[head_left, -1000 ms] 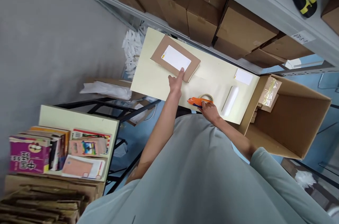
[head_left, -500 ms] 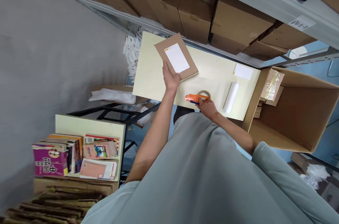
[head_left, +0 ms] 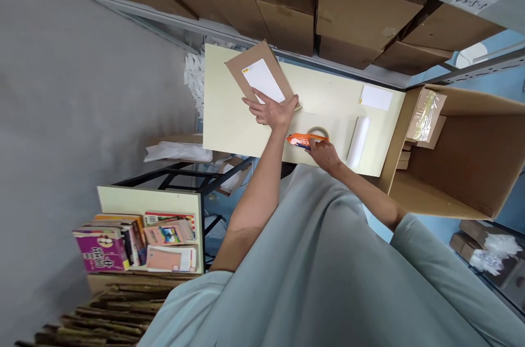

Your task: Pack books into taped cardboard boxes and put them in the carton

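A flat brown cardboard package (head_left: 273, 57) with a white label (head_left: 264, 79) lies tilted on the pale table (head_left: 328, 82). My left hand (head_left: 273, 112) is at its near edge, fingers spread, fingertips over the lower part of the label and thumb at the right corner. It looks laid on the package rather than gripping it. My right hand (head_left: 326, 154) is closed around an orange tape dispenser (head_left: 298, 139) with a blue part, near the table's front edge. A tape roll (head_left: 319, 131) shows just beyond my fingers; whether it is mounted on the dispenser is unclear.
On the table's right lie a white roll (head_left: 358, 140) and a white label sheet (head_left: 376, 97). A large open carton (head_left: 455, 186) holding small packages stands at the right. Boxes on a shelf (head_left: 283, 24) line the back. Books (head_left: 104, 251) stand at lower left.
My left hand has shifted from the package's lower left edge to the right, and its fingers have spread over the label. The right hand keeps hold of the tape dispenser. The view has moved slightly.
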`<state>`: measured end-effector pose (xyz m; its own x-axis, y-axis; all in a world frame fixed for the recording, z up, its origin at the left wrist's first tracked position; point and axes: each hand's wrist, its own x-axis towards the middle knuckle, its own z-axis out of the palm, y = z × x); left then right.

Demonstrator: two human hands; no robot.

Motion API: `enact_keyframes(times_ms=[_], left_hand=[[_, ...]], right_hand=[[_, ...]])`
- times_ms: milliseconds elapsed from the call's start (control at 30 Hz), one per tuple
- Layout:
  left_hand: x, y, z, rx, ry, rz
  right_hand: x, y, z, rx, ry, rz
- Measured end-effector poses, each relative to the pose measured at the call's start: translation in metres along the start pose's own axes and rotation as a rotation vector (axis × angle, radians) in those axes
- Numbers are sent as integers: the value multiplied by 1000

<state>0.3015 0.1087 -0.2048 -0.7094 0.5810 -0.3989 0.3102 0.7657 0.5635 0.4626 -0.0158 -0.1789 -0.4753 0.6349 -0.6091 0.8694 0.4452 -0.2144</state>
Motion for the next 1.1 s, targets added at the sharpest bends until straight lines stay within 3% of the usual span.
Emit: enact_keyframes(times_ms=[100,300,467,600,767,900,1000,1100], left_hand=[[-3,-1,-6,63,-23,9],[-3,-5,-19,127,-114,62],[3,-17,-40,241,-189,176],[8,-29,-60,301,-252,267],[18,-46,-85,409,-344,388],[31,-57,-121,589,-492,487],[37,-57,-147,694,-576,478],[31,-49,-147,629,-571,456]], right_hand=[[-10,20,-8,-26,-2,-9],[-43,85,-35,-144,-81,90],[-12,100,-62,-145,-27,76],[17,92,-73,-152,-20,27],[27,74,-63,-182,-34,-81],[29,33,-42,-165,-42,-211],[28,-7,-25,-103,-27,-301],[24,-39,-12,32,42,-281]])
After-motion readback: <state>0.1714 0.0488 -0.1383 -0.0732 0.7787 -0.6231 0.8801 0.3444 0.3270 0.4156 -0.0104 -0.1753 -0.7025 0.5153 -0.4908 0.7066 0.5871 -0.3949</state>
